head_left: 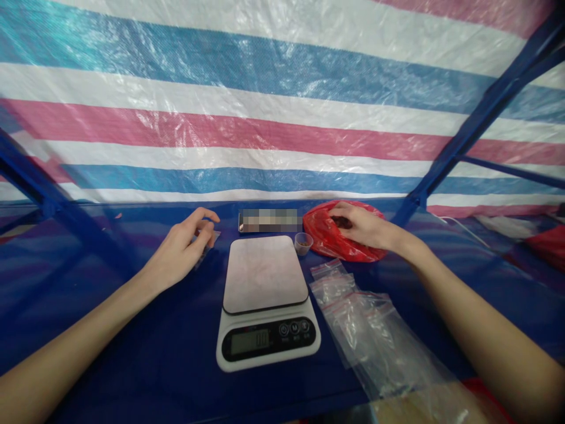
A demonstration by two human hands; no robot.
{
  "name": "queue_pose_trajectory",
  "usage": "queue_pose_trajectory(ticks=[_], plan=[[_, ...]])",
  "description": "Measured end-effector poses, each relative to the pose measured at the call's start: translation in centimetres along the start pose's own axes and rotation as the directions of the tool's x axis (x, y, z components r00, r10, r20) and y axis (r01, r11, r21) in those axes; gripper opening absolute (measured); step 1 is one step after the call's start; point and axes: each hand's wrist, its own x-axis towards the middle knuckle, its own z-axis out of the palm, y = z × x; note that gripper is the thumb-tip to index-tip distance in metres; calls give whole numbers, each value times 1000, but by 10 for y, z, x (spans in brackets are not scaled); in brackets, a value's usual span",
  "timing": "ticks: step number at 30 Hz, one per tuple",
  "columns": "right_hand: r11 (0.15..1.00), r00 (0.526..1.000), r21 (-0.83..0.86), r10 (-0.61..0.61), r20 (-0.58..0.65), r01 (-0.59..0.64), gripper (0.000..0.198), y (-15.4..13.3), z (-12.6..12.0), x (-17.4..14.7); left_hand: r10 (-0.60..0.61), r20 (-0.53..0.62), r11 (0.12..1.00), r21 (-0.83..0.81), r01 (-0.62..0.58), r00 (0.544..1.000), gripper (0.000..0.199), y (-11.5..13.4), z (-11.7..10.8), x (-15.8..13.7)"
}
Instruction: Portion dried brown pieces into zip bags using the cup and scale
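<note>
Left hand (188, 238), loosely curled over a small packet (203, 254), grip unclear; right hand (359, 224), fingers bent into the red bag (320, 232), tips hidden, so pinch or spread cannot be told. Scale (267, 274), central on the desk (176, 353), presumably for reach from either side; cup (303, 244) between scale and red bag, clear bags (362, 318) alongside, likely kept handy.

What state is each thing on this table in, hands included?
Scale: switched on, showing 0.0
Red bag: open, crumpled
Small cup: upright, uncovered, something brown inside
Clear zip bags: lying loose, overlapping
Dark rectangular object: blurred out, state unclear
Left hand: fingers curled by a small clear packet; grip unclear
Right hand: at the red bag's mouth, fingertips partly hidden
</note>
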Motion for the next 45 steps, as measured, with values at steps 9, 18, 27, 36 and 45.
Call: queue_pose_trajectory(ticks=[9,18,27,36,45], plan=[[998,1000,62,-20,-3,21,32,-12,4,3,10,3,1000,7,-10,1000,25,-1,0,1],[996,998,78,-54,41,51,33,-16,4,4,-3,5,1000,-17,3,1000,26,3,0,0],[999,998,20,-30,-56,31,25,-13,0,7,0,-3,1000,9,0,1000,26,0,0,0],[998,991,63,-26,134,18,34,0,-2,-3,10,4,1000,12,-10,1000,27,3,1,-1],[995,994,30,-92,57,91,43,-13,6,-1,27,0,999,29,-27,1000,26,3,3,-1]])
